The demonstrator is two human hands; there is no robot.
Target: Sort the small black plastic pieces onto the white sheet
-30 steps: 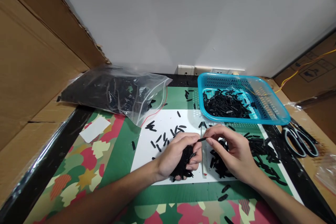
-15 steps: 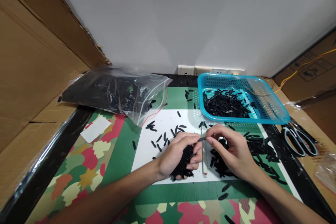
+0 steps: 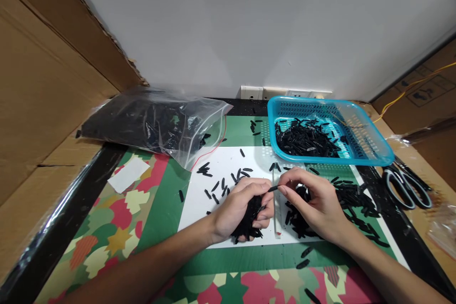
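Note:
My left hand point(image 3: 245, 206) is closed round a bunch of small black oblong pieces point(image 3: 248, 223), whose ends stick out below the palm. Between its thumb and forefinger it also pinches one end of a single black piece point(image 3: 273, 188). The other end of that piece is pinched by the thumb and forefinger of my right hand point(image 3: 313, 202). Under and beside my right hand lies a heap of the same pieces point(image 3: 299, 225). More loose black pieces point(image 3: 215, 186) are scattered on the white sheet point(image 3: 194, 221). Between my hands a narrow clear strip point(image 3: 277, 213) lies on the sheet.
A blue plastic basket point(image 3: 331, 159) with many black pieces stands at the back right. Scissors point(image 3: 406, 187) lie right of it. At the back left is a clear zip bag point(image 3: 142, 123) full of dark contents. Cardboard point(image 3: 53, 71) walls the left side; a white paper point(image 3: 128, 175) lies nearby.
Both hands stay nearly in place, still pinching the same black piece between them. The whole view has shifted very slightly.

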